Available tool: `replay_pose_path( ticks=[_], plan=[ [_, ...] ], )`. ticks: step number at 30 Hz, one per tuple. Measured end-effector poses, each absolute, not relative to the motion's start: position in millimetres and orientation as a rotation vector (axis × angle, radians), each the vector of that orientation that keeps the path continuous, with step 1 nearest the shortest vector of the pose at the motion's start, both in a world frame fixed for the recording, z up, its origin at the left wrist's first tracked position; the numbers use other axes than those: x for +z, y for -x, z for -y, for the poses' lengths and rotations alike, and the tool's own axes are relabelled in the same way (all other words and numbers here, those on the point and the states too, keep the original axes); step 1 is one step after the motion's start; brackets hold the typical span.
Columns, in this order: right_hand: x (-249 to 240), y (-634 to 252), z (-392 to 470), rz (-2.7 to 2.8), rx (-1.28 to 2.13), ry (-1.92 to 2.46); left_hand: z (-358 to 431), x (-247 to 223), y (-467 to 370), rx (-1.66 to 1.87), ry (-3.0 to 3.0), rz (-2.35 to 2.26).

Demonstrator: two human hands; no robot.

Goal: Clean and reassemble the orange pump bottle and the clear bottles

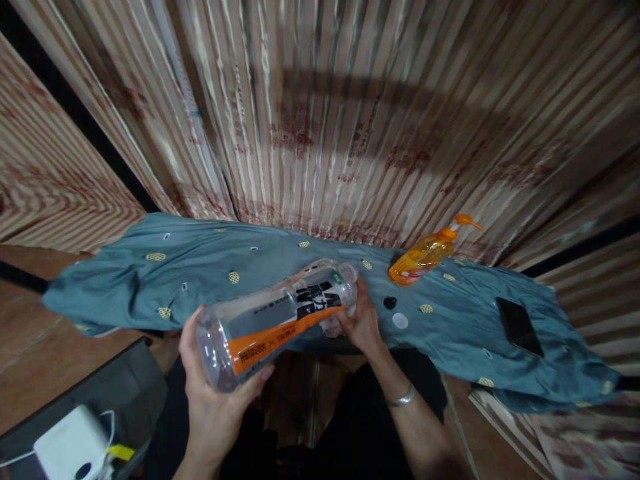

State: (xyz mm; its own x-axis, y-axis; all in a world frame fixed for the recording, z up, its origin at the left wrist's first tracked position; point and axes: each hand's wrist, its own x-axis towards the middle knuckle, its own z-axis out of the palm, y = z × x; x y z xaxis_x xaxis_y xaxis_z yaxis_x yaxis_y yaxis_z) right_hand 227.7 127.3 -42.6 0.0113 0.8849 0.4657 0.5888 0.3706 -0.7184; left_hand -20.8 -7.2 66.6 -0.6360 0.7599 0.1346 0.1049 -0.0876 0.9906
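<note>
Clear plastic bottle (280, 320) held tilted between two hands over the cloth-covered counter

The clear plastic bottle is at the centre and lower centre of the frame, its broad base towards the lower left and its neck towards the upper right; an orange, black and silvery label (290, 320) wraps its side. The left hand (213, 400) is partly open, curved around the base end; the right hand (363, 323) is curled at the neck end, its grip partly hidden by the bottle, with a silver bracelet (403, 397) on that wrist. A pale item (331, 327) shows beneath the neck end, too unclear to identify.

Right of the right hand, a small black piece (390, 303) and a white disc (400, 321) lie near each other on the counter (270, 260); above them in the frame stands a pump bottle (423, 259) of orange liquid; a dark, flat, phone-like device (519, 326) lies farther right. The teal cloth (200, 267) carries yellow pineapple prints; pleated, patterned curtains (325, 133) fill the upper frame. At lower left, a white device (73, 443) with a cable (17, 460) and a yellow tag (121, 453) sits on a dark surface (125, 380).
</note>
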Motion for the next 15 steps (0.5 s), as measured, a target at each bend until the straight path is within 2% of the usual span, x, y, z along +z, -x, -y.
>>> replay_pose_path(
  ticks=[15],
  plan=[
    [-40.8,-228.8,-127.1,1.699,0.366,1.356,7.6,61.5,24.7,1.766,-1.001,-1.72]
  ],
)
